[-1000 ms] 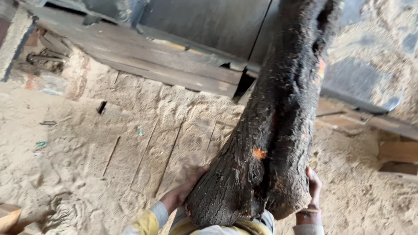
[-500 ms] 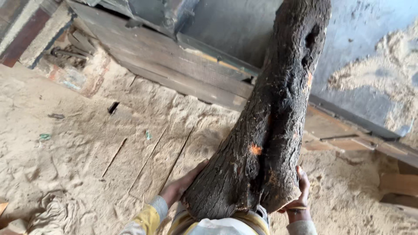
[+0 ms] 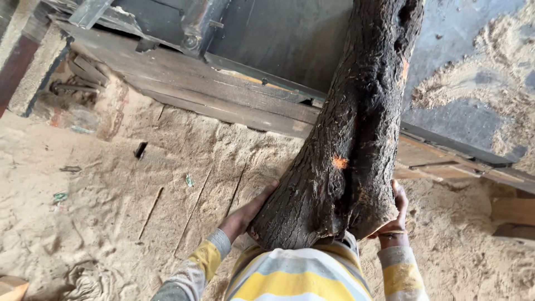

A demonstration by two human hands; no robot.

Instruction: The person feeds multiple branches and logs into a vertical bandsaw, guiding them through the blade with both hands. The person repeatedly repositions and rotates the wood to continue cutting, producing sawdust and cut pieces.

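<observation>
- A thick, dark-barked log [image 3: 345,145] stood up on a slant in the middle of the view, its heavy near end against the person's striped chest and its far end leaning away to the upper right, past the top edge of the picture.
- The bark was rough and nearly black, with a small orange patch [image 3: 339,162] about halfway up and hollow pits near the top.
- The left hand [image 3: 243,214] pressed flat against the lower left side of the log, fingers stretched along the bark rather than curled round it.
- The right hand [image 3: 394,214] cupped the lower right side, fingers spread upward on the bark; a thin band showed at that wrist.
- Both sleeves carried yellow, grey and white stripes.
- Beyond the log lay a dark metal machine bed [image 3: 290,39], with a weathered wooden plank [image 3: 223,95] running slantwise along its near edge.
- A heap of sawdust [image 3: 479,78] sat on the grey surface at the far right.
- The ground [image 3: 100,223] on the left was covered in pale sawdust, with grooves, a few scraps and a small dark slot.
- Pieces of cut timber [image 3: 512,214] lay at the right edge.
</observation>
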